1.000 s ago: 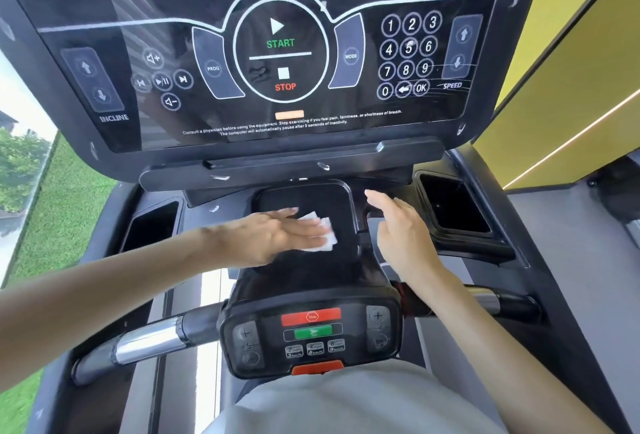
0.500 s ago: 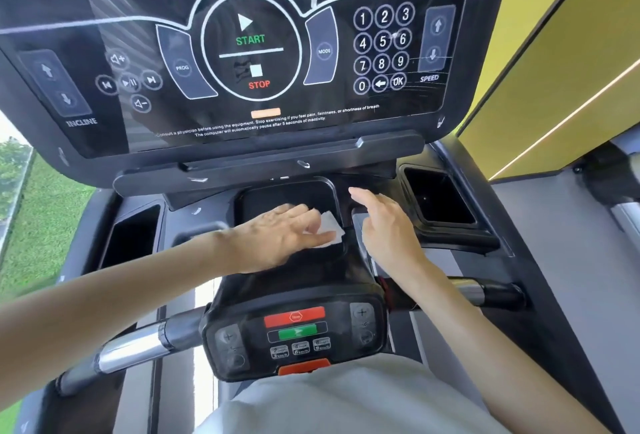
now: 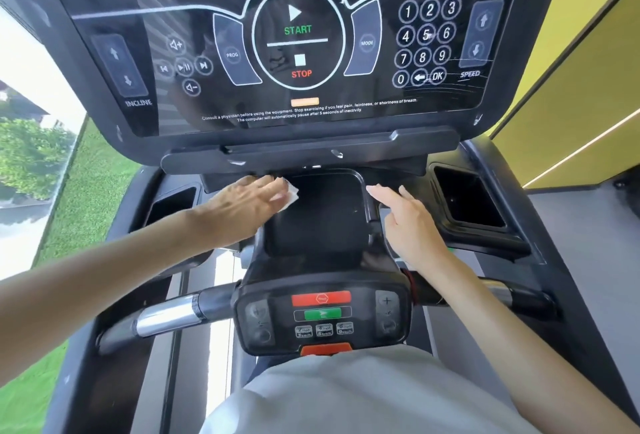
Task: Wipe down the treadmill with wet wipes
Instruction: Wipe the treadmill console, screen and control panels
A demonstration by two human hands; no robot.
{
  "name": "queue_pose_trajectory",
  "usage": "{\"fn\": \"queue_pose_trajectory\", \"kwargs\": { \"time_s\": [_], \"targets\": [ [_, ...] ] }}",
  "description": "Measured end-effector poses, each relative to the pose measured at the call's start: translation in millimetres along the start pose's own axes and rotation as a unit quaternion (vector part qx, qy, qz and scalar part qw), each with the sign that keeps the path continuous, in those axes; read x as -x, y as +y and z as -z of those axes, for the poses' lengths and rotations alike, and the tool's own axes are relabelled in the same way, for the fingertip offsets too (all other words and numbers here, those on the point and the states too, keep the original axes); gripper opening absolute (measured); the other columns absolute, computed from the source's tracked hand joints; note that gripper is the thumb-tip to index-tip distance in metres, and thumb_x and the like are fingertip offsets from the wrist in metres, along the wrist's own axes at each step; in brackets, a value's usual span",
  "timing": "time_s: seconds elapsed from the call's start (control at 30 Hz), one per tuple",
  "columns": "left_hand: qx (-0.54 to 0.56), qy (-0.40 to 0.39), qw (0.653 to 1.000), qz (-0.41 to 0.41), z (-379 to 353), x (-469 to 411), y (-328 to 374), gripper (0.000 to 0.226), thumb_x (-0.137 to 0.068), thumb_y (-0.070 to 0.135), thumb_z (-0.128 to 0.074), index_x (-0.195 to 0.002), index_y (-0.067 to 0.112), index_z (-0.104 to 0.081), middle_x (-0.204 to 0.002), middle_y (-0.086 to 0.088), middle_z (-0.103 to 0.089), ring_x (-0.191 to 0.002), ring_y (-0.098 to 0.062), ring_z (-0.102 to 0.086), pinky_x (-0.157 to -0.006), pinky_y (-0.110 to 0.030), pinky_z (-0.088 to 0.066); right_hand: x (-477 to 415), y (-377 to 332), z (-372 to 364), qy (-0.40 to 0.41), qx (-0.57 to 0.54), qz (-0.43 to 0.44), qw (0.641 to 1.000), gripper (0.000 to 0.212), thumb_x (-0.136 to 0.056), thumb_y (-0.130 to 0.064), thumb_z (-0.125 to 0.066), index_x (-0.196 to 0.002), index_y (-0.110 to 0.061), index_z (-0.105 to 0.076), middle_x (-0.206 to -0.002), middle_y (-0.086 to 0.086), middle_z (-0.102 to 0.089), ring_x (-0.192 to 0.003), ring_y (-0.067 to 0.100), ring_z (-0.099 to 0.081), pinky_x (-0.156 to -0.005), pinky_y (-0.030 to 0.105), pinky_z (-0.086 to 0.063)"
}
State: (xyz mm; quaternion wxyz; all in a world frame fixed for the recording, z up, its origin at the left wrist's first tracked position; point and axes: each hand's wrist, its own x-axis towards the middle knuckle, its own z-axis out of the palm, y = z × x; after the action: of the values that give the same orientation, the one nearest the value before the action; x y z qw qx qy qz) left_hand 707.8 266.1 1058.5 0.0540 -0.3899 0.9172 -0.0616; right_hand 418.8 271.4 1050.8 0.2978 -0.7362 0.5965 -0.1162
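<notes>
**Wiping beside live buttons: a stray press is the main risk**

Nearest the person, a small control pod (image 3: pixel 322 315) on the treadmill (image 3: pixel 311 153) carries a red bar (image 3: pixel 321 298), a green bar (image 3: pixel 322 313), plus keys at each side and a row of presets too small to read. A forearm or damp cloth dragged back across it could press something, which is probably the worst slip if the machine has power.

Beyond the pod, the left hand (image 3: pixel 242 208) lies flat. Its straight fingers (image 3: pixel 270 187) press the wet wipe (image 3: pixel 290 196) onto the far left corner of the black tray (image 3: pixel 322 218), and only a white corner of the wipe shows. Held by pressure alone, the thin sheet could bunch up or slide out from under the palm. The right hand (image 3: pixel 412 225) is open at the tray's right rim, fingers straight and holding nothing.

Farthest, the console (image 3: pixel 298 114) reads START, STOP, PROG, MODE, INCLINE, SPEED, digits 0 to 9 and OK. Below these it says: "Consult a physician before using the equipment. Stop exercising if you feel pain, faintness, or shortness of breath. The computer will automatically pause after 5 seconds of inactivity." Moisture smeared there might streak the glossy panel or trigger a key.
</notes>
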Motion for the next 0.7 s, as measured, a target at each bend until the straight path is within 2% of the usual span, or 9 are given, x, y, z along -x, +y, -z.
{"fn": "queue_pose_trajectory", "kwargs": {
  "time_s": [0.13,0.23,0.33,0.43,0.5,0.53,0.6,0.63,0.7],
  "targets": [
    [0.095,-0.041,0.994,-0.019,5,18,-9,0.061,-0.051,-0.012,-0.071,-0.102,0.022,-0.073,-0.097,0.005,-0.064,-0.085,-0.019,-0.060,-0.075,-0.032,-0.047,0,-1,0,0.005,0.001,0.002,1.000,0.058,-0.092,0.009,-0.032,-0.142,-0.020,-0.042,-0.149,-0.001,-0.040,-0.144,0.027,-0.021,-0.108,0.029,-0.026],
    [0.231,-0.096,0.967,-0.057,10,17,5,0.040,-0.073,-0.008,-0.056,-0.097,0.020,-0.073,-0.094,0.007,-0.066,-0.088,-0.015,-0.058,-0.083,-0.034,-0.045,0,0,0,0.004,-0.003,0.000,1.000,0.058,-0.093,0.009,-0.032,-0.142,-0.019,-0.042,-0.148,0.000,-0.041,-0.144,0.027,-0.022,-0.109,0.031,-0.027],
    [0.309,-0.195,0.931,-0.016,7,9,9,0.040,-0.085,-0.006,-0.043,-0.110,0.012,-0.070,-0.108,0.002,-0.065,-0.101,-0.013,-0.055,-0.097,-0.033,-0.043,0,1,-1,0.002,0.001,0.004,1.000,0.058,-0.092,0.009,-0.032,-0.142,-0.020,-0.043,-0.148,0.001,-0.042,-0.143,0.028,-0.024,-0.109,0.032,-0.027],
    [0.354,-0.216,0.910,-0.008,11,3,16,0.046,-0.090,-0.006,-0.043,-0.127,0.015,-0.062,-0.125,0.008,-0.058,-0.118,-0.004,-0.050,-0.104,-0.014,-0.034,0,1,-1,-0.005,0.004,0.007,1.000,0.058,-0.092,0.009,-0.032,-0.143,-0.019,-0.041,-0.149,0.002,-0.040,-0.142,0.029,-0.025,-0.109,0.033,-0.027],
    [0.340,-0.186,0.921,-0.032,13,-3,24,0.050,-0.090,-0.011,-0.044,-0.129,0.015,-0.061,-0.128,0.006,-0.056,-0.118,-0.002,-0.044,-0.094,0.003,-0.022,0,2,-1,-0.005,0.002,0.008,1.000,0.058,-0.092,0.009,-0.032,-0.143,-0.019,-0.040,-0.149,0.002,-0.040,-0.142,0.029,-0.026,-0.109,0.033,-0.027],
    [0.318,-0.162,0.933,-0.050,15,-7,29,0.050,-0.089,-0.011,-0.044,-0.128,0.016,-0.061,-0.127,0.003,-0.056,-0.116,-0.006,-0.044,-0.089,0.003,-0.022,0,2,-1,-0.005,0.001,0.008,1.000,0.058,-0.093,0.008,-0.032,-0.143,-0.019,-0.040,-0.149,0.002,-0.040,-0.142,0.029,-0.026,-0.109,0.033,-0.027],
    [0.264,-0.107,0.956,-0.062,16,-18,35,0.052,-0.088,-0.007,-0.040,-0.130,0.019,-0.059,-0.126,0.000,-0.055,-0.111,-0.017,-0.049,-0.085,-0.010,-0.031,0,3,-2,-0.003,-0.003,0.009,1.000,0.058,-0.093,0.008,-0.033,-0.143,-0.019,-0.041,-0.148,0.002,-0.041,-0.142,0.029,-0.026,-0.110,0.032,-0.027],
    [0.250,-0.075,0.964,-0.048,12,-24,34,0.057,-0.086,-0.007,-0.037,-0.132,0.019,-0.057,-0.125,-0.003,-0.055,-0.108,-0.023,-0.051,-0.084,-0.024,-0.041,0,3,-2,-0.002,-0.007,0.008,1.000,0.058,-0.093,0.008,-0.033,-0.143,-0.020,-0.041,-0.148,0.002,-0.041,-0.142,0.029,-0.027,-0.110,0.032,-0.027],
    [0.236,-0.031,0.971,0.023,3,-38,31,0.066,-0.080,-0.013,-0.035,-0.137,0.017,-0.051,-0.125,-0.009,-0.053,-0.106,-0.031,-0.050,-0.086,-0.041,-0.048,0,2,-2,0.002,-0.011,0.004,1.000,0.057,-0.093,0.008,-0.033,-0.143,-0.020,-0.042,-0.148,0.002,-0.042,-0.142,0.028,-0.028,-0.110,0.031,-0.029]
  ]
}}
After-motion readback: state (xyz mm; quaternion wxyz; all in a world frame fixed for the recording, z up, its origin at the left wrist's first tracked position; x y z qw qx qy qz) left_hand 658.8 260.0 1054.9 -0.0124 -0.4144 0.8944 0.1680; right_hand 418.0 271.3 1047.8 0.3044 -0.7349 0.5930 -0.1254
